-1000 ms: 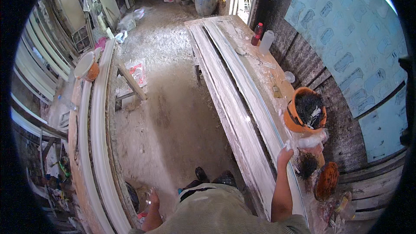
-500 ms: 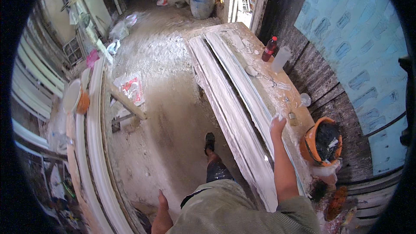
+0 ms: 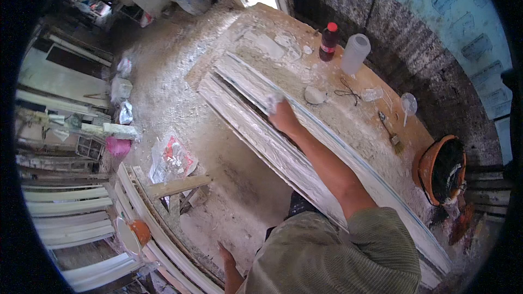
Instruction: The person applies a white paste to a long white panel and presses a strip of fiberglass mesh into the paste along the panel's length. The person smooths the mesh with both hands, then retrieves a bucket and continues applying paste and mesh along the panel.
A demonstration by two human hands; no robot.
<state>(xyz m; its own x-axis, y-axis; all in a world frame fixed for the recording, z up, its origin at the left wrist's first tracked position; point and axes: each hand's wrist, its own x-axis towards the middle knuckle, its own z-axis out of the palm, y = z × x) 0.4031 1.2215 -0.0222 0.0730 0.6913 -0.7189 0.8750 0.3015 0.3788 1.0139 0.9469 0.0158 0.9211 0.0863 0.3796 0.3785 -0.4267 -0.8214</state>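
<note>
Reaching farther along the desk (image 3: 348,130) now, the right hand (image 3: 283,115) is pressing a white pad (image 3: 274,100) onto the moulding (image 3: 256,130); the left hand (image 3: 226,253) is hanging loosely open, holding nothing.

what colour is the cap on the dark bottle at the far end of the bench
Red. The dark bottle with its cap shows in the head view, beside a translucent white bottle.
</note>
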